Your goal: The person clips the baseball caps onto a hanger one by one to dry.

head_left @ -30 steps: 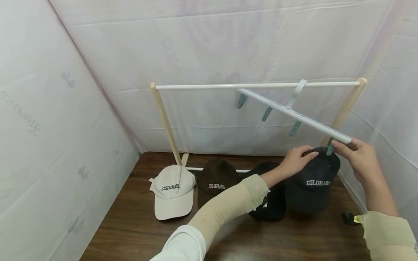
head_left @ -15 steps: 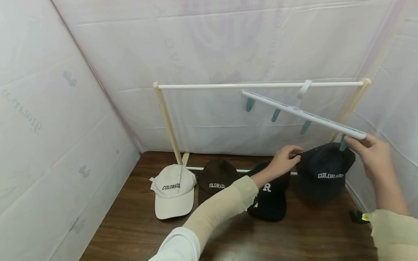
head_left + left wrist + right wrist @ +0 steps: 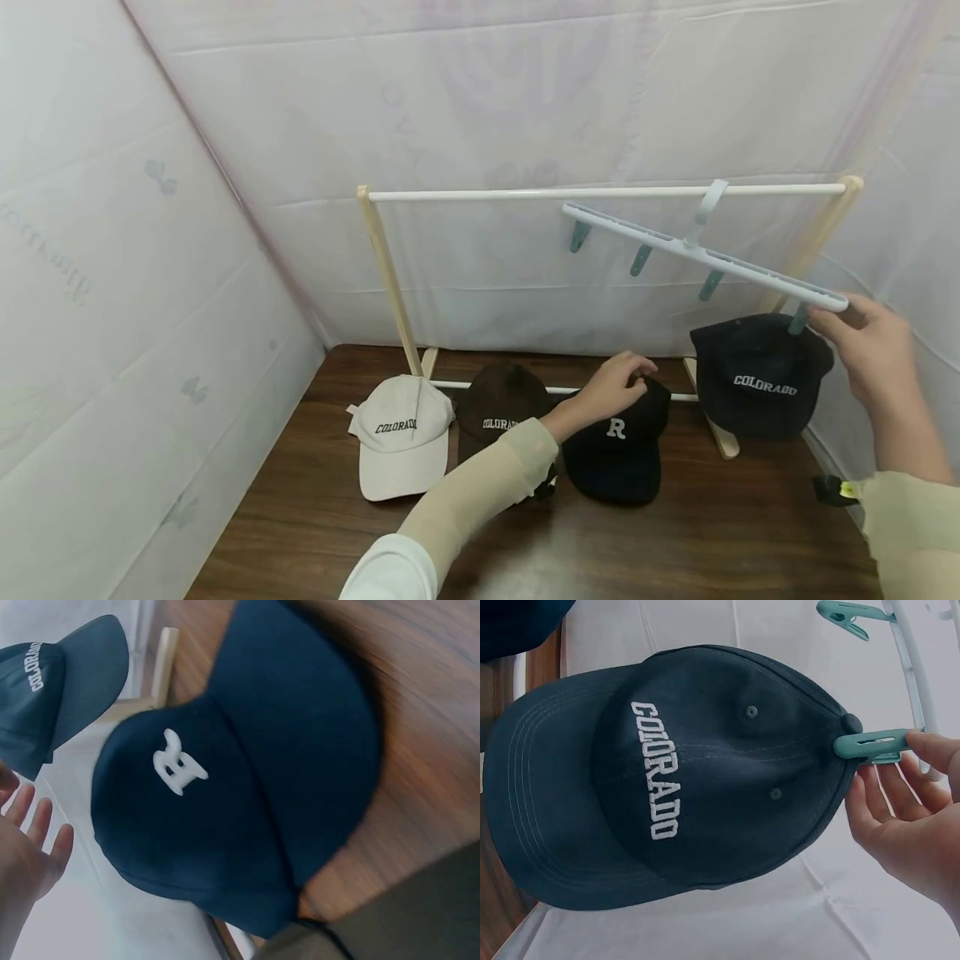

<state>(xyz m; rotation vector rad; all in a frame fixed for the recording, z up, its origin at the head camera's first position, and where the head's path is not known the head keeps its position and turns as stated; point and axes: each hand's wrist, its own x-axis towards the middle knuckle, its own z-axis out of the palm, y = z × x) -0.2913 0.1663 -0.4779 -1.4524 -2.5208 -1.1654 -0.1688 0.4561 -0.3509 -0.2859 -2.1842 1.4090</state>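
In the head view, a dark COLORADO baseball cap (image 3: 757, 358) hangs by its crown from the end clip (image 3: 798, 320) of a white hanger (image 3: 645, 238). My right hand (image 3: 879, 354) is at that end of the tilted hanger. The right wrist view shows the green clip (image 3: 874, 742) biting the crown beside its top button, my thumb on the clip's tail and fingers behind it. My left hand (image 3: 611, 388) holds nothing, fingers loosely bent, over a black cap with a white R (image 3: 615, 471). In the left wrist view its fingers (image 3: 39, 821) are apart from both caps.
The hanger hooks over the white bar (image 3: 487, 196) of a wooden-legged rack; several more green clips hang along it. A beige cap (image 3: 401, 467) and a brown cap (image 3: 504, 392) lie left of the R cap on the wooden table (image 3: 300, 517). White sheeting (image 3: 225, 333) surrounds it.
My left hand has let go of the dark COLORADO cap and moved left over the R cap. The hanger's near end, cap and right hand have shifted right and slightly up.
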